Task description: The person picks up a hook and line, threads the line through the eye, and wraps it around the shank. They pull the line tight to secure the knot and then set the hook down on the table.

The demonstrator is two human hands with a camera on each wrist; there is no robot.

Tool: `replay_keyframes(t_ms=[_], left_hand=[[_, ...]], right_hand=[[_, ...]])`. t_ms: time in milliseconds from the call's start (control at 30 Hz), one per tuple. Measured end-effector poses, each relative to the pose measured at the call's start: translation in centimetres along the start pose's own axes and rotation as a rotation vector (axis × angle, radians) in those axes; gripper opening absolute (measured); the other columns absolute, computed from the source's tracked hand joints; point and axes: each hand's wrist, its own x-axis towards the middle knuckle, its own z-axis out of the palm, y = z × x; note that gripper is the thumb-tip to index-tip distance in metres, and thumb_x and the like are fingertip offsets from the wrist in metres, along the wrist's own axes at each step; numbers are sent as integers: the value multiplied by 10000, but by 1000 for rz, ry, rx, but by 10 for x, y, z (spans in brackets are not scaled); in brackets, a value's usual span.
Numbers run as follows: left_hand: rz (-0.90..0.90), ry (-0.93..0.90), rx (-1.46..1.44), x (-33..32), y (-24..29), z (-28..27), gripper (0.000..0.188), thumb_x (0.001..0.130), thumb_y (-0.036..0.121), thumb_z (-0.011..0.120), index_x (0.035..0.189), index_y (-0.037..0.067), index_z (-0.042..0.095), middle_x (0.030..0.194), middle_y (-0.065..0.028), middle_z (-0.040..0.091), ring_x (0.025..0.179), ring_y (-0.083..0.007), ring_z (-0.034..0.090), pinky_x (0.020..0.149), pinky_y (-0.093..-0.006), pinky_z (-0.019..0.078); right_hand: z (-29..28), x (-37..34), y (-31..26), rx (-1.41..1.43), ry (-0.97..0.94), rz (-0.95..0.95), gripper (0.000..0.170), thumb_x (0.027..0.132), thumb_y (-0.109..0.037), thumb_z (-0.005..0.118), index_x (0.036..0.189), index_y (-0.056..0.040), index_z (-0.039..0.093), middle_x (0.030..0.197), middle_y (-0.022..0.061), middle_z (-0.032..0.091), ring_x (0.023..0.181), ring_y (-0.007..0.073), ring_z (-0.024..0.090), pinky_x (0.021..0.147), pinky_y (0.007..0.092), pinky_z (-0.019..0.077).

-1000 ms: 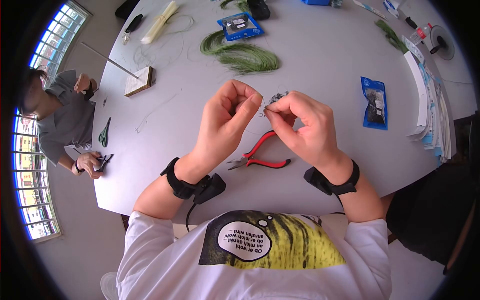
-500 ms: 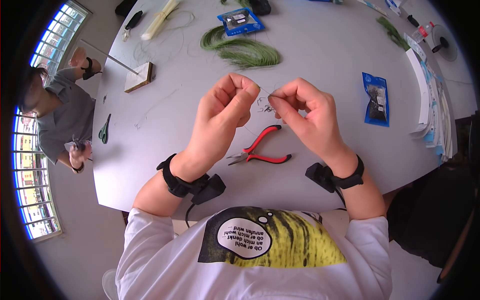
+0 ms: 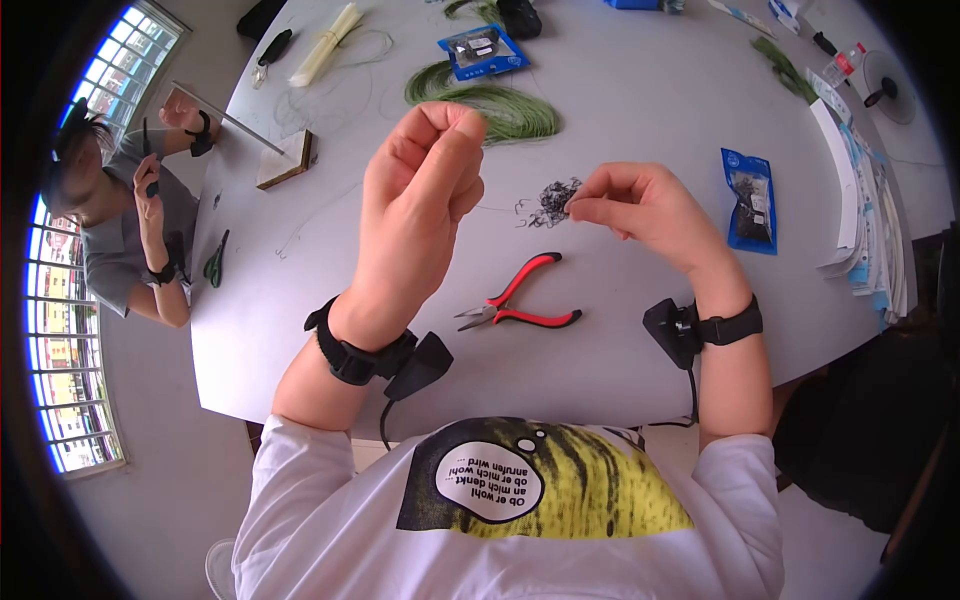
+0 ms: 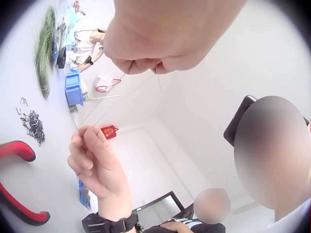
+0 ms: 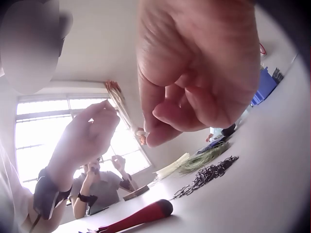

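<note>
Raised over the table, my left hand pinches a thin fishing line between thumb and forefinger. The line runs across to my right hand, whose thumb and fingertips also pinch it; in the left wrist view it spans the gap between both hands. A heap of small dark fish hooks lies on the table, right at my right fingertips in the head view. Nearer to me, red-handled pliers lie with their handles spread, below and between the hands.
A hank of green line and a blue packet lie beyond my hands. Another blue packet is at right, near stacked strips. At left are a wooden block with a rod, green-handled scissors and a seated person.
My hands have drawn apart, the left up and leftward, the right outward to the right, uncovering the hook heap. The pliers stay put. The person at left has raised a hand near their face.
</note>
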Motion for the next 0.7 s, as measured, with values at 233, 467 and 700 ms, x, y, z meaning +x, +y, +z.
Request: replay_keyframes(t_ms=[233,467,700], left_hand=[[-40,3,228,4,-18,15,87,983,129,529,966,45,538,727,69,392,573,-18,274,508,-197,230],[-68,-37,211,-1,-26,8,138,968,144,578,951,9,553,775,34,552,668,-11,441,577,-181,356],[-73,-33,229,-2,-29,3,155,973,146,573,971,-5,542,796,18,574,707,-20,481,611,-182,391]], right_hand=[[6,2,-4,90,496,-255,223,931,-179,617,1097,-30,611,826,-9,664,591,20,480,530,178,374],[41,0,-17,330,230,-292,219,940,-106,596,1126,6,568,999,66,668,826,116,675,610,223,519],[44,5,-2,278,249,-307,95,929,-83,623,974,0,615,865,40,668,771,93,641,676,228,517]])
